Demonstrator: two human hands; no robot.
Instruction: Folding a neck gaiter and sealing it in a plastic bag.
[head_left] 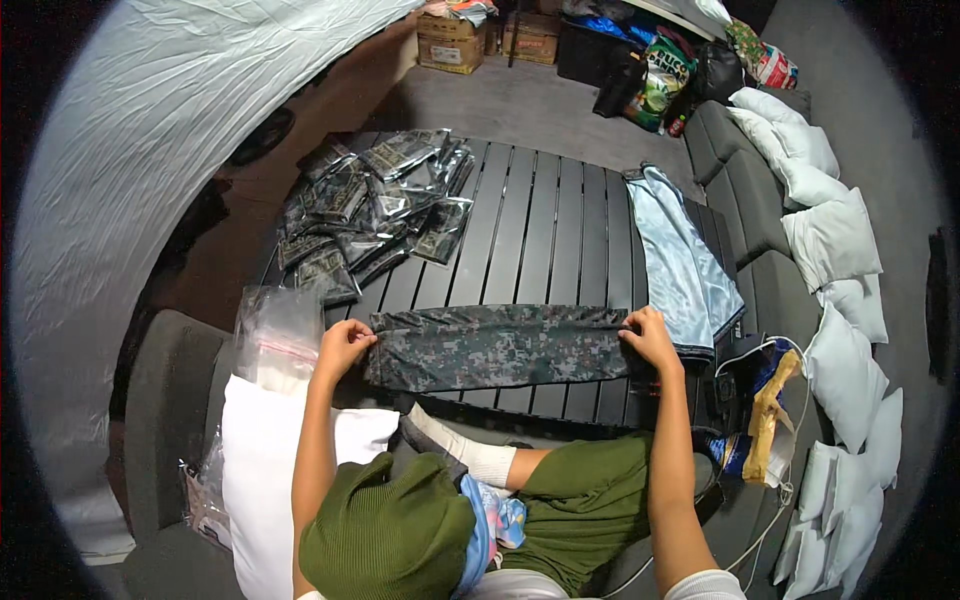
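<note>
A long strip of dark digital-camouflage cloth [500,350] lies stretched left to right near the front edge of the slatted table. Whether it is a sleeve or a folded garment I cannot tell. My left hand [346,347] pinches its left end close to the upper corner. At the opposite end, my right hand [650,340] has its thumb and fingers closed on the upper right corner. The cloth's far edge runs fairly straight between the hands, and small wrinkles cross its surface.
Shiny black packets [385,195] are heaped on the far left of the dark slatted table [545,215]. Light blue satin cloth [680,260] drapes over its right side. A white pillow [265,470] and clear plastic bags [275,325] sit left. White cushions [835,240] line the sofa [775,290], with a cable [785,490] nearby.
</note>
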